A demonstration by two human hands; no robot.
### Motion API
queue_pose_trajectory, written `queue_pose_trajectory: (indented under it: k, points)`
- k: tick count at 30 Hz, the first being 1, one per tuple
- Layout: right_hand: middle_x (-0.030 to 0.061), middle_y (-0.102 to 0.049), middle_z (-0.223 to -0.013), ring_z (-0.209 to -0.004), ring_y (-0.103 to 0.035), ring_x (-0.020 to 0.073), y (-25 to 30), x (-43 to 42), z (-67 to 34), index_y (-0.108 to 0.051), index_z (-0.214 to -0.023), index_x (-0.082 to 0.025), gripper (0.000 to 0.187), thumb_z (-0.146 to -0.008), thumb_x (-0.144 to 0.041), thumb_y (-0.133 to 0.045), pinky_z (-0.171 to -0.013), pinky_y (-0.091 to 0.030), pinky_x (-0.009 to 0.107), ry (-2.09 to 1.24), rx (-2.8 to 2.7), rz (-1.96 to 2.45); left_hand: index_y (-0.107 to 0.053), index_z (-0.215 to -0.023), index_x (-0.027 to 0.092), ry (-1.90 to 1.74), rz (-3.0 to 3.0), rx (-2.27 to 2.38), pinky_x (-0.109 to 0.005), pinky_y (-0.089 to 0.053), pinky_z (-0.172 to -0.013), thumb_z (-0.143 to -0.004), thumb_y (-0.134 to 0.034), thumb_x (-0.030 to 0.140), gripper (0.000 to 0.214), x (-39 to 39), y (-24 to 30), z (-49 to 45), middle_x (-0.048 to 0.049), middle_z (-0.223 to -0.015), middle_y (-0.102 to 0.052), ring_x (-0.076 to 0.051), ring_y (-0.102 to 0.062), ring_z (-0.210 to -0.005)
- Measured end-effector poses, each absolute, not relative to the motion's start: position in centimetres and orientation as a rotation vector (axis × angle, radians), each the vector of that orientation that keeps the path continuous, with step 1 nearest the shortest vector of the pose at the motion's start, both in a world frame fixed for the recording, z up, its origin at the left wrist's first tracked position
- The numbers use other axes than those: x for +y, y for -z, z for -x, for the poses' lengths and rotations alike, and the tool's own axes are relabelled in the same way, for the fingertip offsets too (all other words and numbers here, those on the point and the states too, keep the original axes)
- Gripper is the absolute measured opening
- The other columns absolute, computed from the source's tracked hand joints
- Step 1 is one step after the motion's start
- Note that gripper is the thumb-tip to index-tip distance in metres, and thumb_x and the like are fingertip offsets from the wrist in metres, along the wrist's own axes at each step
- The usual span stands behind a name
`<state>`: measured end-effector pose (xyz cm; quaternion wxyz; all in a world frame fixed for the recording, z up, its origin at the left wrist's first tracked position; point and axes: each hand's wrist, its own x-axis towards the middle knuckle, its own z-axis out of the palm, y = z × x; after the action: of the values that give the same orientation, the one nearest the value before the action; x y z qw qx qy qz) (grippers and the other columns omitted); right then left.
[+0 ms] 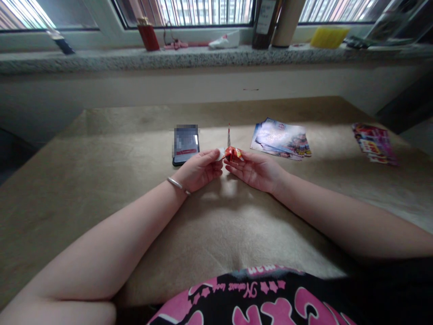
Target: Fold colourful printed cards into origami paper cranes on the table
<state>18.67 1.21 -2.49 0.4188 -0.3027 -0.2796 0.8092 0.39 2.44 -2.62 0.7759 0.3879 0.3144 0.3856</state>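
So that folded red paper (232, 154) is over the table (216, 253), pinched by the fingers of both your left hand (200, 172) and right hand (256, 172). Phone's (186, 143) near your left, cards (282, 137) beyond your right.

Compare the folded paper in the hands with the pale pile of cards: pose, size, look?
The folded paper is held between the left hand and right hand; the pale pile of cards lies on the table.
The folded paper looks much smaller than the pile.
The folded paper is bent into shape, mostly red and orange; the pile's cards are flat, mostly pale blue and white.
Both carry multicoloured print.
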Motion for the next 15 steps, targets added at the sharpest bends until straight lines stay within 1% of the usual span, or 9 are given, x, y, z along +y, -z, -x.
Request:
queue_pose_trajectory:
  k: [3,5,7,10,12,15]
  points:
    - [0.0013,-0.073,-0.084,-0.088,-0.065,0.0113,2.35,1.29,-18.62,-0.067,-0.087,-0.018,0.025,-0.087,-0.014,-0.043,-0.093,-0.046,0.028,-2.026,-0.705,0.812,-0.057,-0.071,0.013,-0.837,-0.813,0.656,-0.017,-0.042,-0.055,-0.072,-0.075,0.034,0.027,2.37,2.62,-0.51,0.0033,-0.06,-0.054,-0.005,-0.051,-0.053]
    - [0.0015,-0.072,-0.08,-0.085,-0.066,0.0113,2.3,1.35,-18.6,-0.067,-0.087,-0.018,0.025,-0.089,-0.015,-0.042,-0.092,-0.046,0.028,-2.031,-0.74,0.838,-0.054,-0.068,0.014,-0.818,-0.782,0.659,-0.017,-0.039,-0.051,-0.074,-0.073,0.037,0.031,2.29,2.49,-0.54,0.0038,-0.057,-0.052,-0.005,-0.047,-0.049]
    - [0.002,-0.071,-0.076,-0.082,-0.066,0.0115,2.32,1.42,-18.63,-0.066,-0.088,-0.017,0.024,-0.09,-0.018,-0.042,-0.092,-0.046,0.028,-2.041,-0.759,0.846,-0.05,-0.063,0.014,-0.812,-0.734,0.678,-0.018,-0.037,-0.048,-0.076,-0.07,0.04,0.035,2.23,2.26,-0.54,0.0048,-0.053,-0.047,-0.004,-0.042,-0.045]
    - [0.002,-0.069,-0.07,-0.079,-0.065,0.0124,2.44,1.53,-18.79,-0.065,-0.082,-0.017,0.024,-0.092,-0.023,-0.044,-0.091,-0.047,0.029,-2.063,-0.708,0.83,-0.044,-0.058,0.015,-0.824,-0.672,0.698,-0.019,-0.038,-0.049,-0.082,-0.064,0.041,0.041,2.29,1.95,-0.46,0.0052,-0.05,-0.043,-0.005,-0.041,-0.044]
    - [0.0013,-0.068,-0.071,-0.078,-0.065,0.0124,2.5,1.59,-18.91,-0.063,-0.078,-0.018,0.025,-0.092,-0.026,-0.045,-0.091,-0.047,0.03,-2.077,-0.676,0.798,-0.041,-0.055,0.015,-0.815,-0.657,0.684,-0.019,-0.039,-0.049,-0.084,-0.061,0.041,0.044,2.41,1.88,-0.4,0.0051,-0.05,-0.04,-0.005,-0.04,-0.043]
    - [-0.0007,-0.068,-0.074,-0.078,-0.064,0.0106,2.52,1.67,-19.01,-0.064,-0.079,-0.019,0.024,-0.092,-0.027,-0.045,-0.085,-0.047,0.027,-2.066,-0.671,0.753,-0.038,-0.051,0.015,-0.806,-0.658,0.646,-0.019,-0.038,-0.048,-0.085,-0.06,0.042,0.048,2.61,1.9,-0.38,0.0053,-0.049,-0.036,-0.005,-0.037,-0.043]
